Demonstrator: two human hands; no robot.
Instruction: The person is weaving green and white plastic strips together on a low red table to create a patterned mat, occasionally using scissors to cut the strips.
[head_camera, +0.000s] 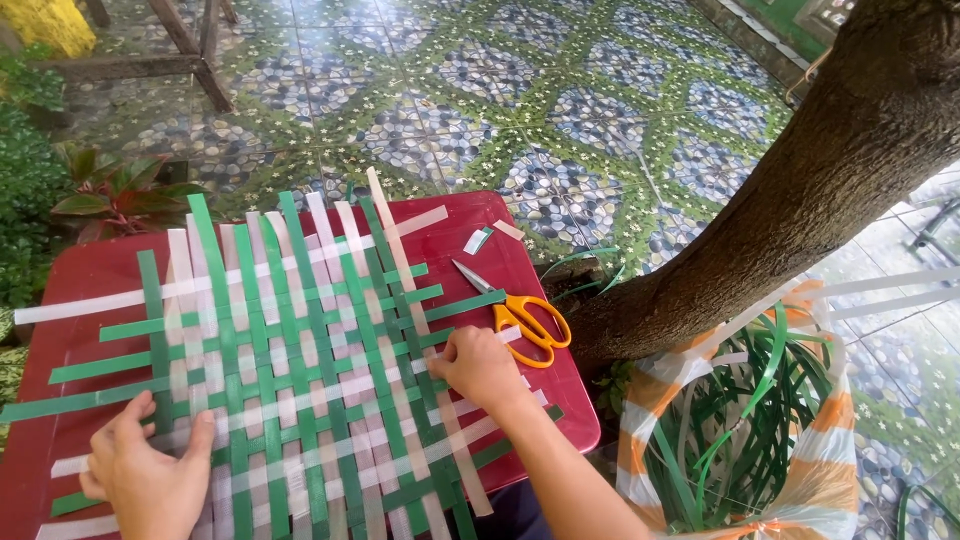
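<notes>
Currently we work on a woven mat of green and white strips, lying flat on the red table. Our left hand presses spread fingers on the mat's near-left area. Our right hand pinches a strip at the mat's right edge. Orange-handled scissors lie just right of the mat.

A woven mat of strips was spread on the table, over most of its top. Scissors were laid on the table just right of the mat, with two strip offcuts behind them. A tree trunk was set right of the table, and a sack of loose strips stood before the trunk. A potted plant was placed behind the table's left corner, and wooden legs farther behind.
</notes>
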